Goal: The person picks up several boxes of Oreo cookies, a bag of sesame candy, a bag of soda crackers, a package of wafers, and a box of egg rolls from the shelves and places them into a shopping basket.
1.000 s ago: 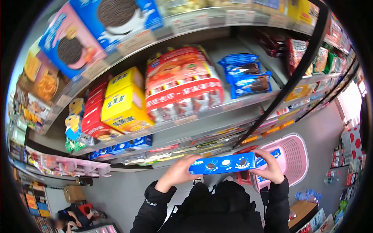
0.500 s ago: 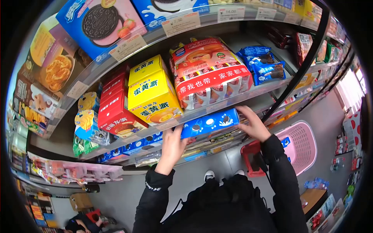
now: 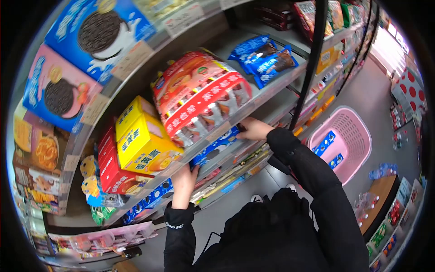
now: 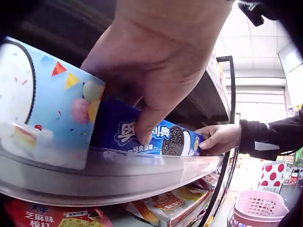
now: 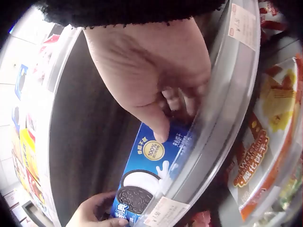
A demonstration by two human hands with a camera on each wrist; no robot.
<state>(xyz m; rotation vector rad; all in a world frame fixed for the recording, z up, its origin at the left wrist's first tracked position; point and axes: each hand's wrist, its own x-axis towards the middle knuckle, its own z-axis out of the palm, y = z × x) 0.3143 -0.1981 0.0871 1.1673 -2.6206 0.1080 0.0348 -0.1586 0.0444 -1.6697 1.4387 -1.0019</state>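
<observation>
A long blue cookie box with a cream-filled cookie pictured on it sits behind the clear lip of a lower shelf. At its left end my left hand grips it, and in the left wrist view the thumb lies across the front while the other fingers are hidden behind. My right hand holds the opposite end, its thumb on the printed face and fingers curled round the end. A light-blue box with balloons and a cake pictured stands left of the cookie box.
Yellow pie boxes and a red-banded snack pack stand on the shelf above. A black shelf post rises beside my right arm. On the floor at the right is a pink basket containing blue boxes.
Both hands have carried the cookie box forward from in front of my body, under the upper shelf and in behind the lower shelf's lip. The head view has turned.
</observation>
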